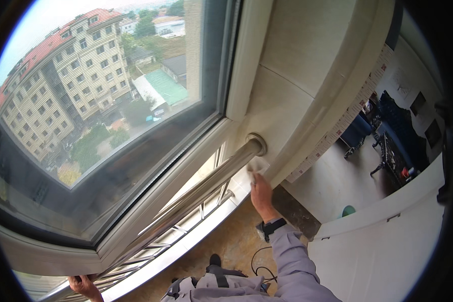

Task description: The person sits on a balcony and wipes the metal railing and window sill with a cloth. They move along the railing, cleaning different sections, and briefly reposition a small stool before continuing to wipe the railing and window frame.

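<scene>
A large window overlooks apartment blocks. The left hand grips the long polished steel handrail at its lower end. The right hand presses a small white cloth against the wall just beside the rail's round mount, fingers closed on it.

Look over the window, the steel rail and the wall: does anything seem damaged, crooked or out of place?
Nothing stands out. The steel rail runs straight into its wall flange; the right hand presses a white cloth beside it, and the left hand grips the rail.
</scene>
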Demonstrator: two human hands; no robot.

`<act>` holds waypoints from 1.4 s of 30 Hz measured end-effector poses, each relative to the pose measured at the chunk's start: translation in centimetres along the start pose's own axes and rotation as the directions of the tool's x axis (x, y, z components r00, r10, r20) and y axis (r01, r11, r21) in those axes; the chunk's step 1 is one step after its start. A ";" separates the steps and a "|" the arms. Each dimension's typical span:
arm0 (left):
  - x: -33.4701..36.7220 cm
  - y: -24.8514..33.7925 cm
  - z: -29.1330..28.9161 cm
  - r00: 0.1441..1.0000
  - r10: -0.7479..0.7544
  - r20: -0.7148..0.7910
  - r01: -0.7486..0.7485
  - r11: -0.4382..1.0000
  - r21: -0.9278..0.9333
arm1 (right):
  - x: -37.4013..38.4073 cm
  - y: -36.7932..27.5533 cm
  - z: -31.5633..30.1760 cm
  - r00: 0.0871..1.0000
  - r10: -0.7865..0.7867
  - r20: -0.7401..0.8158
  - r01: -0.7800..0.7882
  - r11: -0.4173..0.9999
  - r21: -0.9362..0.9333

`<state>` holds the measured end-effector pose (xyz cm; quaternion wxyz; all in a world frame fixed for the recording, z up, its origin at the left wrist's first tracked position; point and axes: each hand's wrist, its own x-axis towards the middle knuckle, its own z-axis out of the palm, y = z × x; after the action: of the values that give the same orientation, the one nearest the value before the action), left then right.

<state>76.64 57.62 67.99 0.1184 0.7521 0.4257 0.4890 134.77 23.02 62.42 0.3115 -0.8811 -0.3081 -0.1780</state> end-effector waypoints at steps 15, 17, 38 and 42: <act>0.9 -0.1 -0.1 0.998 -0.059 0.010 0.059 0.998 0.016 | 5.3 -3.1 -0.1 0.934 0.070 -0.350 -0.073 0.997 0.006; 1.3 0.4 0.0 0.994 -0.102 0.045 0.104 0.993 -0.050 | 3.7 -2.5 2.1 0.963 0.220 -0.156 -0.224 0.974 -0.011; 0.3 -2.6 -0.9 0.998 -0.021 0.060 0.017 0.999 0.052 | 14.2 -6.8 -5.6 0.862 -0.334 0.381 0.422 0.890 -0.174; -0.2 -1.4 -1.2 0.997 -0.004 0.076 -0.001 0.998 0.066 | 17.6 -6.9 -3.2 0.727 -0.165 0.667 0.419 0.875 -0.241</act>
<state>74.86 58.04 67.68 0.1098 0.7735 0.4372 0.4455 143.01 32.76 76.77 -0.0163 -0.8705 -0.4914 0.0226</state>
